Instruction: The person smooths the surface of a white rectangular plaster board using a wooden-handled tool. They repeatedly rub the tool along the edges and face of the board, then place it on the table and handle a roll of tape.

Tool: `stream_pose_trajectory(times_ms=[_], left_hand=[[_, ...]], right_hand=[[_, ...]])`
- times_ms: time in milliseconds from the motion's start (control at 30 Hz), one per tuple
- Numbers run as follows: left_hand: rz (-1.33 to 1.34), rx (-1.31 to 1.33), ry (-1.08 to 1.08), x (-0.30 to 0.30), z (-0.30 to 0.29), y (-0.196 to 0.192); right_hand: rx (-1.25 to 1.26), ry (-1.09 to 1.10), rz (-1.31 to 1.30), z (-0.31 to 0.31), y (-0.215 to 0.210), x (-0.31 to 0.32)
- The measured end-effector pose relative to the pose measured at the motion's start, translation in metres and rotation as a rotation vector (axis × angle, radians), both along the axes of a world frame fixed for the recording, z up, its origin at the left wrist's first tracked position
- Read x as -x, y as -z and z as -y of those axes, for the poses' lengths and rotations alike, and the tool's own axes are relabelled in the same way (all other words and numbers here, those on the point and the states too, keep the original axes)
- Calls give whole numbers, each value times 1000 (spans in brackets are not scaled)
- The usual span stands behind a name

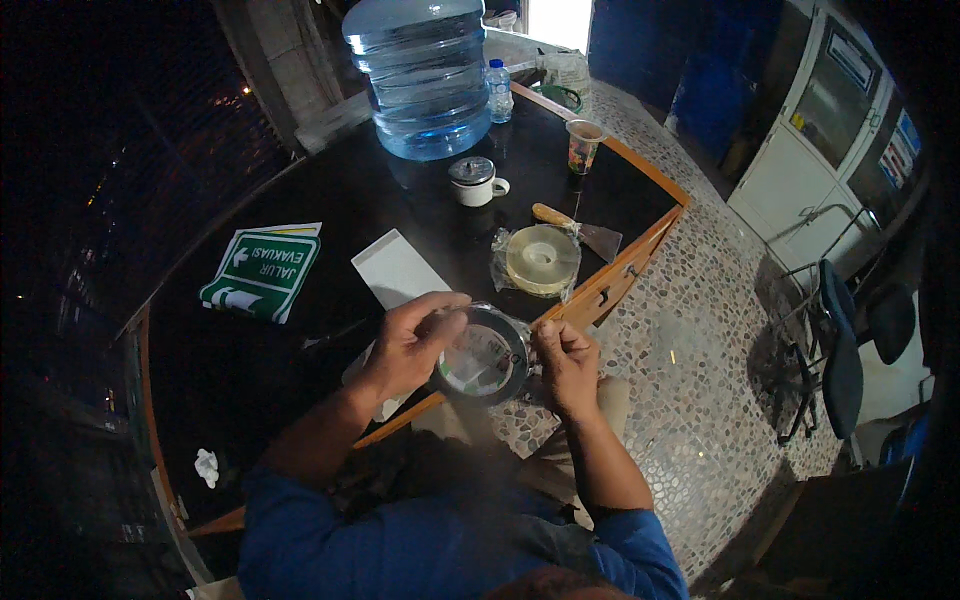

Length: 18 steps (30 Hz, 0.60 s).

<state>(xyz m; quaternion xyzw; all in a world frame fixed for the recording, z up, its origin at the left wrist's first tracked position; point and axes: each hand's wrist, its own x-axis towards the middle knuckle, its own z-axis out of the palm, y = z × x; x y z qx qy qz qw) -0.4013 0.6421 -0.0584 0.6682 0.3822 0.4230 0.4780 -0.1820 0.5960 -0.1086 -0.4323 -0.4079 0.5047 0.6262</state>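
Observation:
A round roll of tape with a dark rim [519,372], apparently in clear plastic wrap, is held up over the near edge of the black table. My left hand [412,342] grips its left side, thumb and fingers closed on the rim. At the opposite side, my right hand [568,366] is closed in a pinch by the clear wrap. Just beyond the roll lies a white flat rectangular piece [400,268]. Another, yellowish tape roll [560,262] rests on loose clear wrap, near a scraper [600,242] with a wooden handle.
On the black table [330,210] stand a big water jug [425,90], a small bottle [499,95], a lidded white mug [472,190] and a plastic cup [583,150]. Green signs [268,262] and crumpled white paper [206,468] lie left. A chair [842,350] stands right.

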Motion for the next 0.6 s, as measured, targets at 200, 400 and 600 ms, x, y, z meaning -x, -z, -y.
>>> stream_pose_trajectory(times_ms=[200, 400, 600], left_hand=[[204, 82, -110, 8, -6, 12], [169, 207, 113, 15, 3, -8], [-250, 60, 283, 7, 2, -25]], right_hand=[[-25, -132, -5, 3, 2, -3], [11, -152, 48, 2, -3, -2], [-88, -236, 143, 5, -11, 4]])
